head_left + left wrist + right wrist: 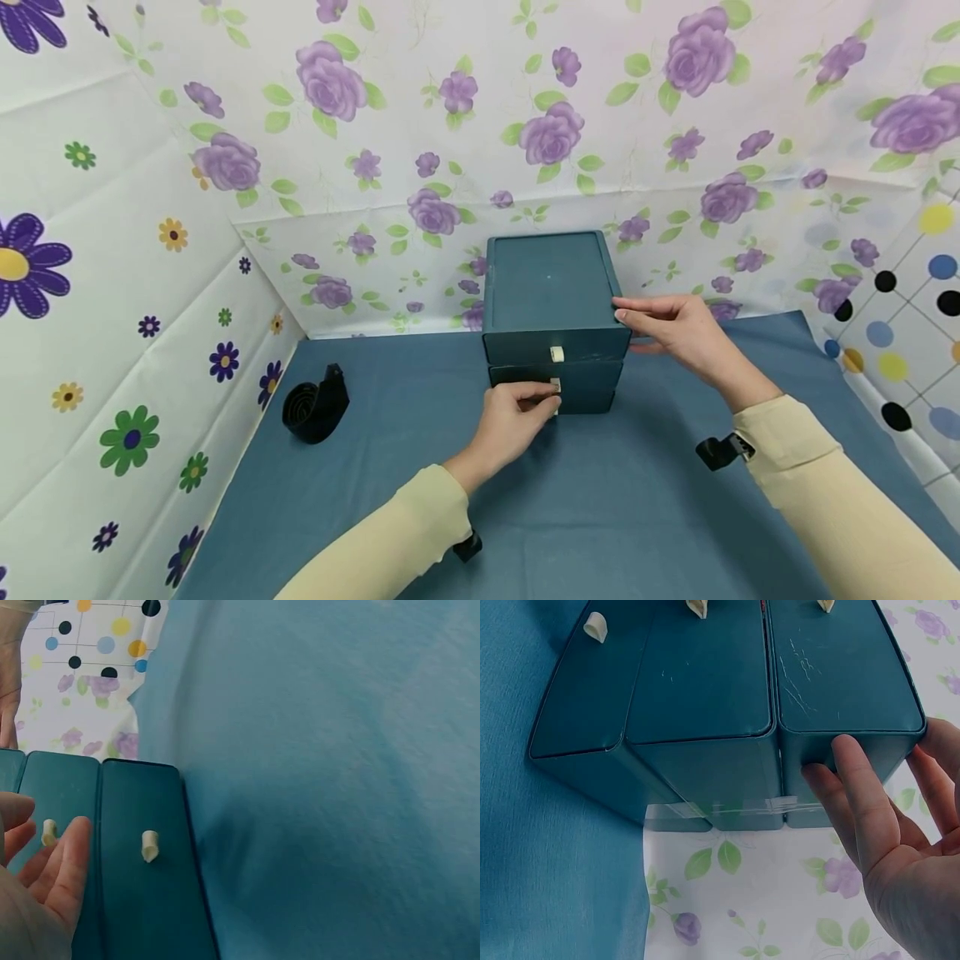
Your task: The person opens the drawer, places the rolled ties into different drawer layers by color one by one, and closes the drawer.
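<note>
A: Which step? The box (553, 321) sits mid-table (600, 517).
B: Drawer opening, I judge: left hand (510, 425) pinches the tab (556, 386), right hand (678, 329) braces with straight fingers; next needs a level pull

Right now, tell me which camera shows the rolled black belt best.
The head view. The rolled black belt lies whole and unblocked on the blue cloth, left of the teal drawer box. The left wrist and right wrist views show none of it, only the box, cloth and fingers.

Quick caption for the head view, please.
Left hand at the middle drawer's tab; right hand steadies the teal drawer box.
</note>
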